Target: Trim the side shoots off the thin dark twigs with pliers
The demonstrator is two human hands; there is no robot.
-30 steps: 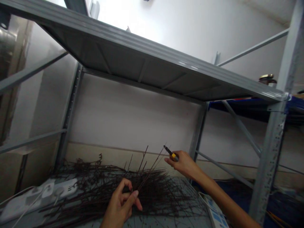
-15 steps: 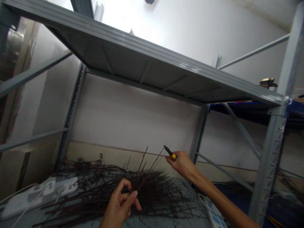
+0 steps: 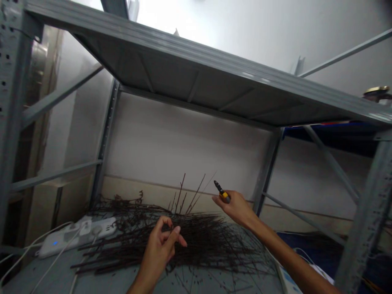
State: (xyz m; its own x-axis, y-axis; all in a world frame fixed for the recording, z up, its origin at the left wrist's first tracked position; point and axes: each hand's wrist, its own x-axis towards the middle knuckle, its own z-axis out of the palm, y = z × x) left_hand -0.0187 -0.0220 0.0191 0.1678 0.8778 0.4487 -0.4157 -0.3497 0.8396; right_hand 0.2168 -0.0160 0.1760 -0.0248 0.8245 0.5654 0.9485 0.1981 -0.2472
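My left hand (image 3: 162,245) is at the near side of a pile of thin dark twigs (image 3: 211,241), fingers curled. Its thumb and forefinger are closed around a slim dark twig, mostly lost against the pile behind. Several twigs (image 3: 197,194) stand up out of the heap, slanting toward the right. My right hand (image 3: 237,206) is raised to the right above the pile, wrapped round black-and-yellow pliers (image 3: 221,191). The dark pointed jaws face up and left, close to the tips of the standing twigs; whether they touch cannot be told.
A grey metal shelf (image 3: 199,45) spans overhead, with a left post (image 3: 14,122) and a right post (image 3: 364,212). A white power strip (image 3: 61,241) with cables lies left of the twigs. Bits of twig litter the grey surface (image 3: 122,281) in front. A jar (image 3: 376,96) stands upper right.
The view has swung, so the shelf and pile appear farther right. The standing twigs now point more steeply upward. Both hands keep their grip, the pliers still raised.
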